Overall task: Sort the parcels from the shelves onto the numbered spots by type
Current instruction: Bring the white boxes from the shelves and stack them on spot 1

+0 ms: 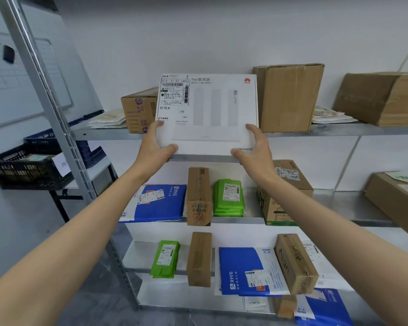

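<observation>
Left hand (154,143) and right hand (252,147) each gripped a lower corner of the white box (212,109), held upright in front of the top shelf (339,129). Shipping label upper left, red logo upper right. Small brown carton (139,111) and tall carton (287,97) flanked it behind. Green mailers (229,198) lay one shelf down. Black crate (21,170) far left; contents too blurred to identify.

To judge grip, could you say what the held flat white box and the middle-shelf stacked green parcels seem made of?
The flat white box: probably smooth printed cardboard; crisp edges, matte sheen. The stacked green parcels: likely soft plastic mailer bags; glossy, wrinkled, sagging edges.
</observation>
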